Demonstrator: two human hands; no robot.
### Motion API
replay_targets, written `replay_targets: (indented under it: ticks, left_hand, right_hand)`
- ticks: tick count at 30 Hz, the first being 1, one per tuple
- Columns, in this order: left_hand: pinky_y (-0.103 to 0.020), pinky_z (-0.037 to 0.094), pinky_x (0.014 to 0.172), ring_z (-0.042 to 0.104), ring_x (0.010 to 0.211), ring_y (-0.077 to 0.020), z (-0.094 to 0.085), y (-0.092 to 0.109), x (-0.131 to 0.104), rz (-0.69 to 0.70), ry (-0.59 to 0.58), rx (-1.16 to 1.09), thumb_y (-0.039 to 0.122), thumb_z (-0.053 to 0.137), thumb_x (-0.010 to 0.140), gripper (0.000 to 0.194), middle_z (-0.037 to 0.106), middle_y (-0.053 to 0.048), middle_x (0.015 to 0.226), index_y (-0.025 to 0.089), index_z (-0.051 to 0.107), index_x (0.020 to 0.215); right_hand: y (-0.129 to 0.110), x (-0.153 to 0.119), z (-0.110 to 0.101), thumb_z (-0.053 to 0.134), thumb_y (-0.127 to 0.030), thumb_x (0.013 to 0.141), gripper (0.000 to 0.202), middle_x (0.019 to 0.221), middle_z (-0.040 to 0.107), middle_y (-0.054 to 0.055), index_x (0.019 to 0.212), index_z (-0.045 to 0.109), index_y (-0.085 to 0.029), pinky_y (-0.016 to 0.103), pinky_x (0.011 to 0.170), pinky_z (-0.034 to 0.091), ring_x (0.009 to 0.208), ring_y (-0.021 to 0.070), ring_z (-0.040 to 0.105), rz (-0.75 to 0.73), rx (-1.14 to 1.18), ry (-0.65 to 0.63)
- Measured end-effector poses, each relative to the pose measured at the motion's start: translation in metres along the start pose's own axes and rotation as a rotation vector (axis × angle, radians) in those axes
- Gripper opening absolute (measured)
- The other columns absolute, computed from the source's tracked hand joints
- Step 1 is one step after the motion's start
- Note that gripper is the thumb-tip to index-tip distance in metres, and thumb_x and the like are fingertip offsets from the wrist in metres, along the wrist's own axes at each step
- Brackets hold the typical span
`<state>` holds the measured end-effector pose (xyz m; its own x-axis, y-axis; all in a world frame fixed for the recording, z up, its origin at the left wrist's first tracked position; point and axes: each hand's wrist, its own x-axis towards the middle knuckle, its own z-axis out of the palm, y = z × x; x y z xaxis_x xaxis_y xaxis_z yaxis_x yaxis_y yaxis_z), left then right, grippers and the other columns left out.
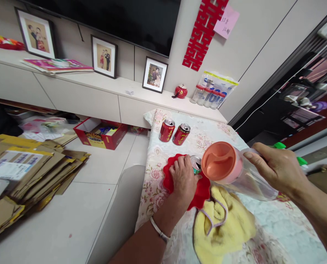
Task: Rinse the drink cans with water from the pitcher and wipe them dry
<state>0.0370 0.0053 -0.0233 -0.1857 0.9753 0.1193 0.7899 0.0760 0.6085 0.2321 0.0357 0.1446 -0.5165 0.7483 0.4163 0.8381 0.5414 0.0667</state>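
My right hand [275, 165] is closed round the handle of a clear plastic pitcher [251, 183]. The pitcher is tipped to the left, its orange lid [219, 161] facing the middle of the table. Right by that lid is an opened drinks can [196, 169] with a silver top and a green side. My left hand [183, 179] lies over a red scalloped plate [203, 192], its index finger and thumb against the can; most of the can is hidden. Whether liquid flows from the pitcher cannot be made out.
Two opened red cans [167, 130] stand farther back on the flowered tablecloth [155, 183]. A yellow towel [226, 227] lies crumpled in front of the pitcher. Beyond is a low cabinet [97, 88] with framed photos, a red pot [181, 91] and glass jars [207, 97]. Flattened cardboard [42, 165] lies at left.
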Motion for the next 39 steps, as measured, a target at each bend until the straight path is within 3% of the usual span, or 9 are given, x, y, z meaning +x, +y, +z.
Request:
replay_targets:
  ticks: [39]
  left_hand:
    - [-0.050, 0.049, 0.100, 0.059, 0.124, -0.0329, -0.0005, 0.0001, -0.0011, 0.002, -0.004, -0.013, 0.040, 0.086, 0.081, 0.078, 0.060, -0.011, 0.134, 0.018, 0.043, 0.143]
  right_hand:
    - [0.0002, 0.0004, -0.0066, 0.034, -0.072, 0.100, 0.055, 0.042, 0.039, -0.002, 0.067, 0.037, -0.028, 0.030, 0.044, 0.026, 0.035, 0.0166, 0.042, -0.025, 0.006, 0.005]
